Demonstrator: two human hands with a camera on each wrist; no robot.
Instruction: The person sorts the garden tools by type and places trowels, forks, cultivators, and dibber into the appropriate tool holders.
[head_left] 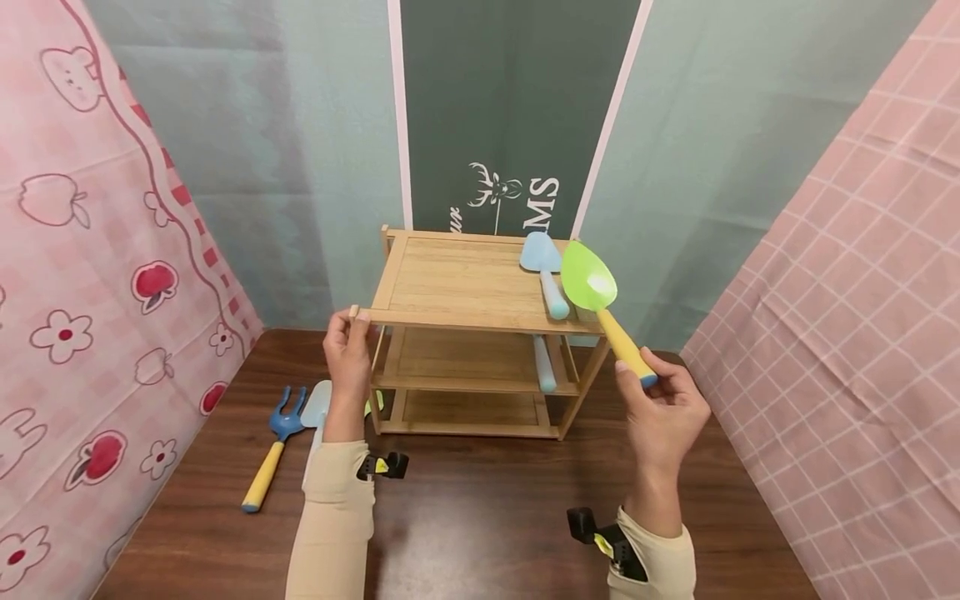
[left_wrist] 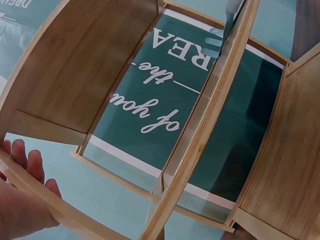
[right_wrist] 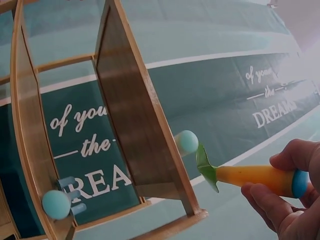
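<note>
My right hand [head_left: 663, 408] holds a toy trowel with a green blade and yellow handle [head_left: 589, 275], pinching the handle near its blue end. The blade is raised by the right end of the three-tier wooden shelf [head_left: 465, 279]. My left hand [head_left: 348, 350] grips the shelf's front left top corner; in the left wrist view, its fingers [left_wrist: 35, 164] curl round the wooden edge. A light blue toy shovel [head_left: 553, 292] lies on the top tier at the right. On the middle tier lies a light blue toy fork [right_wrist: 56, 204], its tines visible in the wrist views.
Left of the shelf, a blue toy fork with yellow handle [head_left: 264, 475] lies on the brown table [head_left: 480, 517]. Beside it is a light blue tool [head_left: 317, 408], partly hidden by my left forearm. A green piece [head_left: 375, 402] shows behind the wrist. Cloth curtains [head_left: 840, 333] enclose the table.
</note>
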